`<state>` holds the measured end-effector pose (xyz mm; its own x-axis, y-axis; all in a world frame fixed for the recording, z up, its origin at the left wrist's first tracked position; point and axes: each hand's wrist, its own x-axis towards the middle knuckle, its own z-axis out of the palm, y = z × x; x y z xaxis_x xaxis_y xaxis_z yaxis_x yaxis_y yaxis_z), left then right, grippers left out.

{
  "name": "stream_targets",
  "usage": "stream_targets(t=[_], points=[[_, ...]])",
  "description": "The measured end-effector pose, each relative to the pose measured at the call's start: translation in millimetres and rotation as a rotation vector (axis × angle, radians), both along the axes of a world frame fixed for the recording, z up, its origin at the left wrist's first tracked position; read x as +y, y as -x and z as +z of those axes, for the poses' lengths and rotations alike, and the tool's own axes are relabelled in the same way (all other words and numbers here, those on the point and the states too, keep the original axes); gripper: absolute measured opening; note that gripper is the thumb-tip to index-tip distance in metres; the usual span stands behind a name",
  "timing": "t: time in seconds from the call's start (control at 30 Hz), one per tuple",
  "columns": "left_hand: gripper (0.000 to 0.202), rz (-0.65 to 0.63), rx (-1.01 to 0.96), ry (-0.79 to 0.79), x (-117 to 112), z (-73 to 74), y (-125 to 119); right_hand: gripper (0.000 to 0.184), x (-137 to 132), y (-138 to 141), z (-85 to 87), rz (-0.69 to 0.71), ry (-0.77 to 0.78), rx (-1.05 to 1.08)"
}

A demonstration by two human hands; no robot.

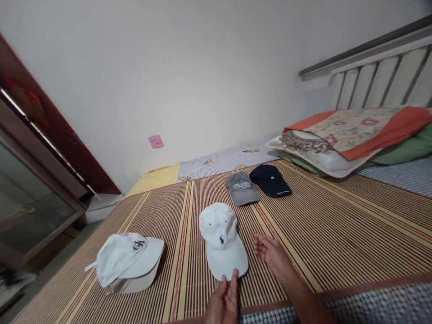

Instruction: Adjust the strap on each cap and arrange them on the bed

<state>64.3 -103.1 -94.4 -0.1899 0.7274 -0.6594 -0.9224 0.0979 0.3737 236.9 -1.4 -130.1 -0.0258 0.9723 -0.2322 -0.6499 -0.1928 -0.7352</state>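
Note:
A white cap with a small blue emblem (pixel 221 238) lies on the striped bamboo mat (pixel 337 225), brim toward me. My left hand (pixel 223 300) reaches up from the bottom edge, fingers stretched out, fingertips touching the brim's front edge. My right hand (pixel 272 254) rests flat on the mat just right of that cap, fingers extended and apart, holding nothing. Left of it lies a second white cap with a black logo (pixel 126 261). Farther back sit a grey cap (pixel 240 187) and a dark navy cap (pixel 271 179), side by side.
The mat covers a bed. Pillows and a folded orange and floral blanket (pixel 351 132) are piled at the back right under a slatted headboard (pixel 378 78). A white wall with a pink note (pixel 155 141) stands behind. A dark cabinet with glass (pixel 30 180) stands left.

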Motion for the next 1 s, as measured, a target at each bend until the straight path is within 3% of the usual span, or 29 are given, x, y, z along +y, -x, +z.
stream_targets(t=[0.23, 0.43, 0.67, 0.83, 1.0], points=[[0.053, -0.012, 0.026, -0.053, 18, 13.7, 21, 0.024, 3, -4, 1.0, 0.043, 0.000, -0.039], [0.052, -0.037, 0.073, -0.124, 54, 33.7, 35, 0.028, 5, -5, -0.5, 0.078, -0.004, -0.059], [0.047, -0.055, 0.067, -0.223, 133, 45.0, 57, 0.029, 15, -7, -4.7, 0.088, 0.014, -0.093], [0.036, -0.081, 0.032, -0.217, 196, 37.7, 65, 0.030, 18, -13, -7.4, 0.117, 0.028, -0.131], [0.028, -0.096, 0.025, -0.169, 237, 26.3, 63, 0.037, 18, -21, -5.4, 0.177, 0.002, -0.167]])
